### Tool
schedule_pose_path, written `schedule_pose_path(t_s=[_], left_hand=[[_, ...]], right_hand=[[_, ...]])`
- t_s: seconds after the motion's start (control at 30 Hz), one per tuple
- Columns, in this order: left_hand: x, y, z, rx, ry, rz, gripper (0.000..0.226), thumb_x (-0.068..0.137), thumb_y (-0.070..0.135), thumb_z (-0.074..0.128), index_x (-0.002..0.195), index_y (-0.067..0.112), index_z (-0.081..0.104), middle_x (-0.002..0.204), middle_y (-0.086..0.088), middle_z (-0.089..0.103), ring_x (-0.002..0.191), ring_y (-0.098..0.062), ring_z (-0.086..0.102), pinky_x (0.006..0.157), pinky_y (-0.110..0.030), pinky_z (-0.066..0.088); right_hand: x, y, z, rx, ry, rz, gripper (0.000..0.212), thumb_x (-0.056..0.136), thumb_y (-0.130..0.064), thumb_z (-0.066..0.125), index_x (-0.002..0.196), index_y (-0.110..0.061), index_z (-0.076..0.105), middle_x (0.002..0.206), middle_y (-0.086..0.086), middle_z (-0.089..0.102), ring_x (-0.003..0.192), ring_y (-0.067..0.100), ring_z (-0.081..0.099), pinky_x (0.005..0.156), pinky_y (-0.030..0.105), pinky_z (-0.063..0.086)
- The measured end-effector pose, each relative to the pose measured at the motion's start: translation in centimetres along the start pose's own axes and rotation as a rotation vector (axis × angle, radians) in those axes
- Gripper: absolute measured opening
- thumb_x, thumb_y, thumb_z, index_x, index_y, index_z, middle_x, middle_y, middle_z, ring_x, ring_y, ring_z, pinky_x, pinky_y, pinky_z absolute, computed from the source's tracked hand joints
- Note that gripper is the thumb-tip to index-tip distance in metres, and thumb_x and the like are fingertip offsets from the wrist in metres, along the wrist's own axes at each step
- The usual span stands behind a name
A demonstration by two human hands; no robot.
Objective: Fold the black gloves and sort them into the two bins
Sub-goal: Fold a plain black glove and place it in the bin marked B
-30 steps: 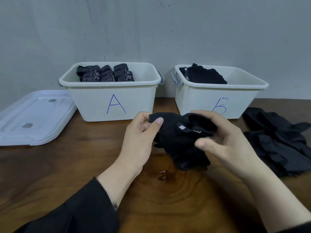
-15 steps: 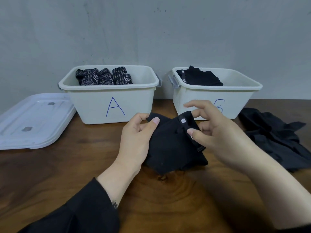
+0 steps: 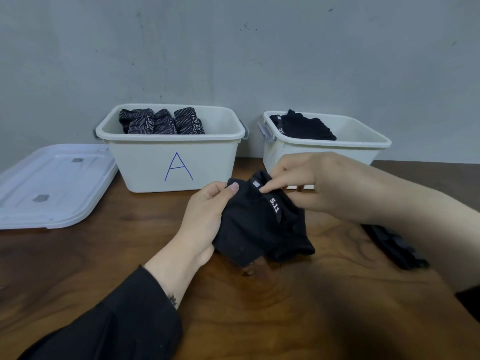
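Since half a second before, the right hand (image 3: 324, 188) had slid onto the glove's (image 3: 259, 224) cuff, hiding bin B's (image 3: 363, 149) letter. Both hands pinched the black "5.11" glove above the table (image 3: 78, 255); left hand (image 3: 205, 219) gripped its edge

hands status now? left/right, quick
Left hand: closed on the plain black glove, thumb pinching its top edge.
Right hand: closed on the same glove, fingers pinching at its 5.11 cuff strap.

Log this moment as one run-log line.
stage: folding | left hand: grips black glove | right hand: pinches its cuff | bin A: patterned gloves | right bin: plain gloves
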State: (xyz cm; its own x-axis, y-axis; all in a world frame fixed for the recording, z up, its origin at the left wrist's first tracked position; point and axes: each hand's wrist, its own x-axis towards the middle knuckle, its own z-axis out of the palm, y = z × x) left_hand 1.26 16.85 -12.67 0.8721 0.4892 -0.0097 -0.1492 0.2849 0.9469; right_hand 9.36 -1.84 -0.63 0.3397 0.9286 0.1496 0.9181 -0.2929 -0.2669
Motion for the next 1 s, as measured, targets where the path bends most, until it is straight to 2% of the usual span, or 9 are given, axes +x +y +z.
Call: schedule_pose_path(t_s=[0.13, 0.23, 0.3, 0.43, 0.57, 0.67, 0.77, 0.9, 1.0], left_hand=[[-0.3, 0.2, -0.1, -0.034, -0.056, -0.010, 0.022, 0.096, 0.029, 0.063, 0.089, 0.008, 0.064, 0.077, -0.012, 0.065, 0.067, -0.021, 0.060, 0.061, -0.028, 0.049], [-0.5, 0.5, 0.1, 0.034, -0.028, -0.008, 0.024, 0.102, 0.017, 0.049, 0.082, 0.008, 0.060, 0.065, -0.008, 0.058, 0.054, -0.017, 0.053, 0.046, -0.023, 0.044], [-0.4, 0.6, 0.0, 0.049, 0.023, 0.042, 0.031, 0.104, 0.010, 0.043, 0.079, 0.010, 0.060, 0.065, -0.006, 0.059, 0.057, -0.017, 0.056, 0.050, -0.020, 0.047], [0.5, 0.2, -0.6, 0.081, 0.090, 0.090, 0.030, 0.104, 0.027, 0.048, 0.091, 0.021, 0.075, 0.094, -0.004, 0.076, 0.089, -0.018, 0.069, 0.080, -0.037, 0.053], [1.0, 0.0, -1.0, 0.069, 0.184, 0.077, 0.029, 0.105, 0.031, 0.044, 0.107, 0.016, 0.069, 0.097, -0.004, 0.076, 0.095, -0.019, 0.072, 0.082, -0.040, 0.057], [0.8, 0.1, -0.8, 0.121, 0.179, 0.113, 0.028, 0.105, 0.029, 0.044, 0.106, 0.017, 0.069, 0.097, -0.003, 0.076, 0.095, -0.018, 0.073, 0.085, -0.043, 0.059], [0.7, 0.2, -0.7, 0.195, 0.171, 0.156, 0.027, 0.105, 0.027, 0.044, 0.105, 0.019, 0.070, 0.097, -0.002, 0.076, 0.095, -0.017, 0.072, 0.086, -0.044, 0.059], [0.6, -0.3, -0.9, 0.370, 0.142, 0.234, 0.023, 0.103, 0.028, 0.048, 0.102, 0.025, 0.071, 0.095, 0.008, 0.075, 0.094, -0.009, 0.070, 0.087, -0.038, 0.058], [0.6, -1.0, -0.9, 0.710, 0.008, 0.292, 0.017, 0.099, 0.035, 0.053, 0.103, 0.034, 0.069, 0.101, 0.021, 0.069, 0.097, 0.006, 0.060, 0.084, -0.016, 0.046]], right_hand=[[1.4, -0.3, -0.4, -0.160, 0.118, -0.179, 0.024, 0.089, -0.020, 0.070, 0.109, -0.030, 0.078, 0.102, -0.011, 0.055, 0.093, 0.008, 0.048, 0.086, 0.011, 0.037], [2.3, -0.5, -1.0, -0.198, 0.185, -0.177, 0.011, 0.088, -0.030, 0.073, 0.097, -0.024, 0.077, 0.118, -0.004, 0.057, 0.108, 0.016, 0.048, 0.094, 0.009, 0.030], [2.4, -0.7, -1.6, -0.103, 0.197, -0.093, 0.007, 0.090, -0.029, 0.074, 0.093, -0.023, 0.073, 0.121, -0.011, 0.062, 0.110, 0.008, 0.053, 0.096, 0.013, 0.034], [2.1, -0.4, -2.5, 0.011, 0.247, 0.136, 0.006, 0.090, -0.027, 0.073, 0.087, -0.027, 0.067, 0.084, -0.012, 0.069, 0.079, -0.002, 0.059, 0.071, 0.010, 0.041], [2.3, 1.1, -2.7, 0.090, 0.261, 0.274, 0.006, 0.090, -0.027, 0.073, 0.089, -0.023, 0.068, 0.084, -0.002, 0.070, 0.072, 0.010, 0.059, 0.064, 0.023, 0.044], [2.3, 2.4, -2.5, 0.075, 0.399, 0.312, 0.005, 0.092, -0.026, 0.070, 0.091, -0.023, 0.067, 0.079, -0.010, 0.067, 0.065, -0.001, 0.055, 0.061, 0.015, 0.039], [1.3, 3.0, -1.2, -0.027, 0.562, 0.223, 0.005, 0.093, -0.023, 0.069, 0.096, -0.025, 0.067, 0.086, -0.012, 0.065, 0.080, 0.000, 0.059, 0.071, 0.013, 0.044], [-1.2, 4.7, 4.9, -0.130, 0.379, 0.092, 0.010, 0.089, -0.020, 0.070, 0.096, -0.026, 0.066, 0.094, -0.011, 0.062, 0.090, 0.007, 0.054, 0.082, 0.021, 0.043], [-4.7, 5.2, 10.4, -0.058, 0.147, 0.061, 0.014, 0.097, -0.032, 0.065, 0.109, -0.025, 0.068, 0.115, -0.015, 0.065, 0.111, 0.002, 0.058, 0.098, 0.026, 0.045]])
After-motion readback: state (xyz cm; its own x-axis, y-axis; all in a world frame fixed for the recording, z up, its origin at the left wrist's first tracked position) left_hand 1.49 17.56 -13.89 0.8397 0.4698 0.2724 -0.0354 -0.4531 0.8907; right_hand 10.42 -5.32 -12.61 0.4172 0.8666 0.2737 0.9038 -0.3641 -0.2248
